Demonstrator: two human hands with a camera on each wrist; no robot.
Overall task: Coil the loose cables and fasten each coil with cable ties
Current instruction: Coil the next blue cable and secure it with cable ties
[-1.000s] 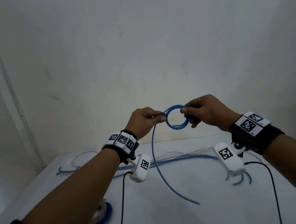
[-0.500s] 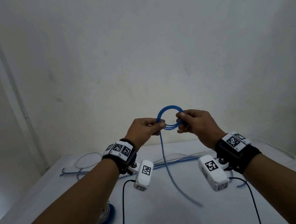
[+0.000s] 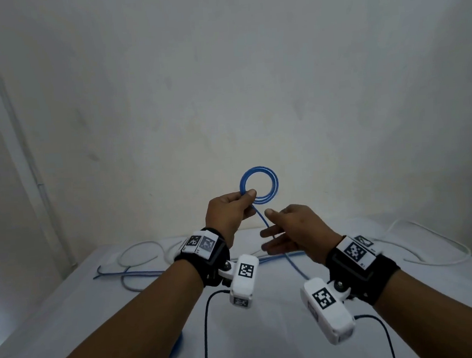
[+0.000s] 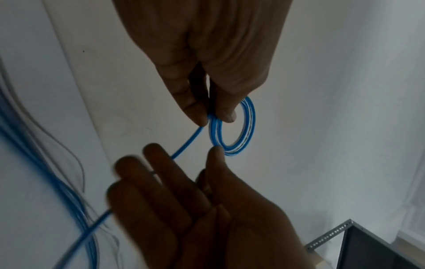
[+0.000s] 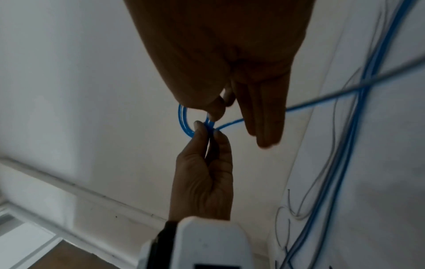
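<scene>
A small coil of blue cable (image 3: 276, 185) is held up in front of the wall. My left hand (image 3: 248, 196) pinches its lower left side between thumb and fingers, also seen in the left wrist view (image 4: 214, 118) and the right wrist view (image 5: 207, 131). The cable's loose tail (image 3: 263, 221) drops from that pinch down to the table. My right hand (image 3: 277, 231) hovers just below the coil, fingers straight and thumb raised, gripping nothing. The tail (image 4: 186, 143) runs behind its fingers (image 4: 158, 163). No cable tie is visible.
Loose blue cables (image 3: 141, 273) and white cables (image 3: 430, 260) lie along the back of the white table (image 3: 296, 342). Something blue (image 3: 177, 348) shows under my left forearm. Black camera leads (image 3: 205, 320) hang from both wrists. A perforated metal frame (image 4: 333, 234) stands off to the side.
My right hand has let go of the coil, dropped below it and opened. The left hand now holds the coil alone, slightly higher.
</scene>
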